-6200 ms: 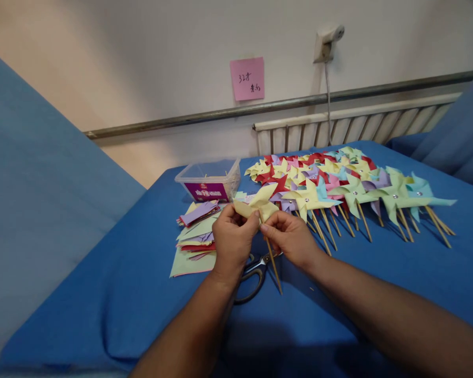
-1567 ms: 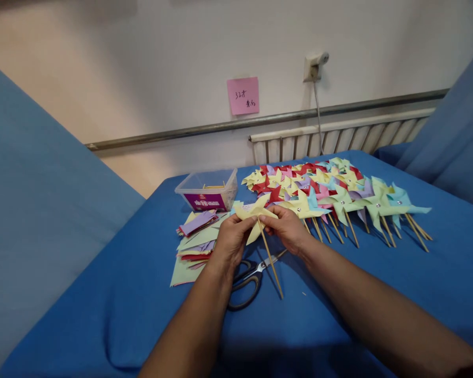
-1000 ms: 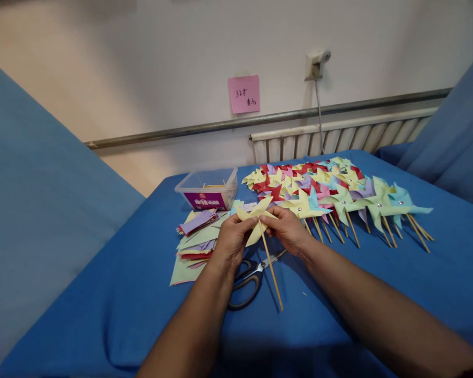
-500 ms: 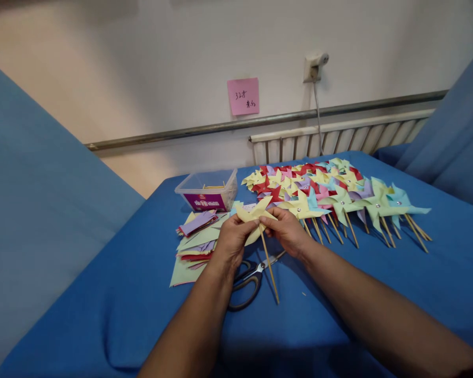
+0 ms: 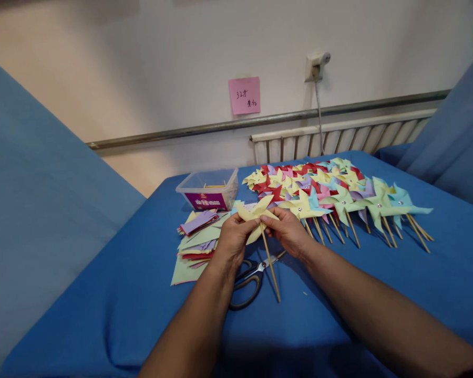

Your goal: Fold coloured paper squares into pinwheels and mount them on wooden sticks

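Note:
A pale yellow paper pinwheel (image 5: 256, 210) on a thin wooden stick (image 5: 271, 268) is held between both hands above the blue-covered table. My left hand (image 5: 236, 236) is closed on its left side, thumb near the centre. From the right, my right hand (image 5: 287, 228) pinches the pinwheel by its middle, the two thumbs almost meeting. The stick slants down towards me. Black-handled scissors (image 5: 247, 286) lie on the cloth below the hands, their blades partly behind the stick. My fingers hide the back of the pinwheel's hub.
Many finished pinwheels (image 5: 342, 202) in several colours lie in rows at the right. Stacked coloured paper (image 5: 193, 247) is left of my hands, with a clear plastic box (image 5: 207, 189) behind it holding sticks. A radiator (image 5: 339, 134) and metal rail (image 5: 205, 129) run along the wall.
Almost nothing differs. The hands keep the same hold on the pinwheel, and the whole view has shifted very slightly.

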A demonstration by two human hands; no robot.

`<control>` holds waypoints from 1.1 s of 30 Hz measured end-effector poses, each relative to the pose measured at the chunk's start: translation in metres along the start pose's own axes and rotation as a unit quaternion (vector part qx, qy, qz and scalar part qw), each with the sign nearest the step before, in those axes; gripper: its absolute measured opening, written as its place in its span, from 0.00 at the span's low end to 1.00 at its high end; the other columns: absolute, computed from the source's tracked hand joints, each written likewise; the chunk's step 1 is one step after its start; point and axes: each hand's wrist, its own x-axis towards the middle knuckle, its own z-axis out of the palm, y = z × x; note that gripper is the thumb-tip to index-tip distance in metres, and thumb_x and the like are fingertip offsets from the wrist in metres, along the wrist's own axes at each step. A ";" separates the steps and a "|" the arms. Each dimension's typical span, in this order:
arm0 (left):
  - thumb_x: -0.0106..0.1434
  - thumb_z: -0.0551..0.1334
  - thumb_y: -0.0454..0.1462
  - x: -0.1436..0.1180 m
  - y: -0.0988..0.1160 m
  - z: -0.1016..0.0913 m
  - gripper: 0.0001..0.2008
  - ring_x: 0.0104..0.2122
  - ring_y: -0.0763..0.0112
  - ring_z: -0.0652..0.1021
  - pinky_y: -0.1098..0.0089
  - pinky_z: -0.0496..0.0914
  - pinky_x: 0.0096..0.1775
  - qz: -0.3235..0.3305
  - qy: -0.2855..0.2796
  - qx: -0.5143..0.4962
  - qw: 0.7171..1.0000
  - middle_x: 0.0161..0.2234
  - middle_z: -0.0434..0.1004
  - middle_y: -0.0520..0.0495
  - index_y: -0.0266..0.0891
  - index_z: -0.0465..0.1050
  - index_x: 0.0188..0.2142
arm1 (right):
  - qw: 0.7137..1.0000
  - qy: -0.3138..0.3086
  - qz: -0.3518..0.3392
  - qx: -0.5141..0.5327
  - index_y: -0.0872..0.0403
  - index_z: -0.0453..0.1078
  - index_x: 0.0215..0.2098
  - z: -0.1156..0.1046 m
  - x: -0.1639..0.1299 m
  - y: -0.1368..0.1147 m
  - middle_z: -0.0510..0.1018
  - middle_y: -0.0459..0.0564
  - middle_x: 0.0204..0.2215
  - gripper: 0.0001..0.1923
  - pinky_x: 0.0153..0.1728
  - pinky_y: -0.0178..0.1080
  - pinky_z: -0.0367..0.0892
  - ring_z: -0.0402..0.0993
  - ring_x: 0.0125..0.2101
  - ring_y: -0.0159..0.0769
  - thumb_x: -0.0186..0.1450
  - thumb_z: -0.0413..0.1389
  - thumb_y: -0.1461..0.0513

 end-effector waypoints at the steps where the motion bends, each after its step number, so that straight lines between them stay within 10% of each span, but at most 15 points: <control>1: 0.38 0.77 0.34 0.000 0.000 0.000 0.22 0.27 0.65 0.80 0.66 0.73 0.35 -0.001 -0.002 -0.004 1.000 0.35 0.84 0.40 0.32 0.79 0.36 | 1.000 0.001 0.000 0.002 0.54 0.73 0.29 0.000 0.000 0.000 0.74 0.41 0.22 0.20 0.23 0.32 0.58 0.63 0.20 0.26 0.46 0.72 0.52; 33: 0.40 0.75 0.34 -0.002 0.007 -0.002 0.17 0.23 0.67 0.78 0.69 0.70 0.31 -0.011 -0.005 0.016 1.000 0.26 0.81 0.45 0.32 0.77 0.31 | 0.998 -0.037 -0.014 -0.050 0.53 0.72 0.31 -0.005 0.000 0.001 0.74 0.41 0.25 0.18 0.25 0.34 0.58 0.63 0.22 0.28 0.50 0.70 0.53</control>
